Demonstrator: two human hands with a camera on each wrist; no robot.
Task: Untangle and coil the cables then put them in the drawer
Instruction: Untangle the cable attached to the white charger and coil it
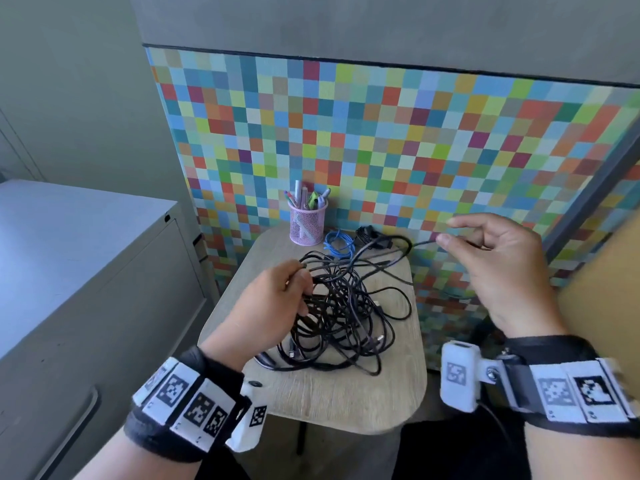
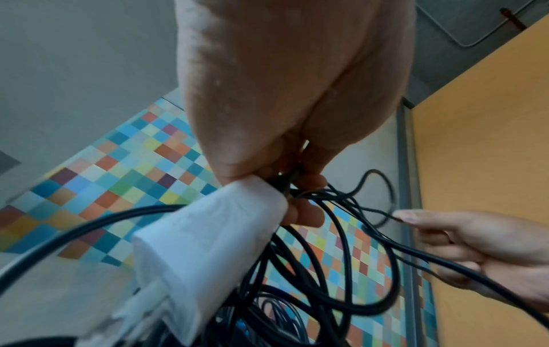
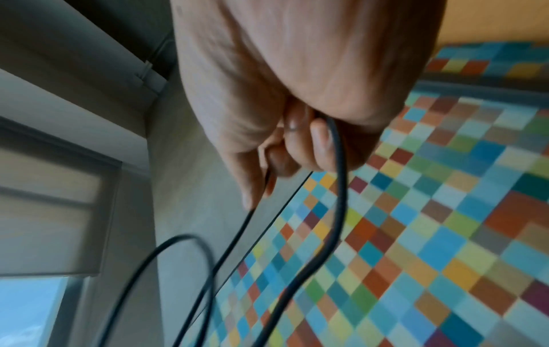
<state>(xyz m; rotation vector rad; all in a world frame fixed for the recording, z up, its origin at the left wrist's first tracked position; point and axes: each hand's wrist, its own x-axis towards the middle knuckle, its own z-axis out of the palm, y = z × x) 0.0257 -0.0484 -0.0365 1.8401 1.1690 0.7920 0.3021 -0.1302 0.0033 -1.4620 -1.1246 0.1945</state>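
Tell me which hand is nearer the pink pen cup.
Left. The left hand grips the black cable tangle just in front of the pink pen cup; the right hand is raised off to its right.

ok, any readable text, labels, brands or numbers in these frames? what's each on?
No readable text in any view.
Wristbands: black-and-white square marker patterns only; tiny marks beneath them too small to read.
Pens in the pink cup: any print too small to read.

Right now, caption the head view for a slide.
Left hand grips the tangled black cables while right hand pinches one strand.
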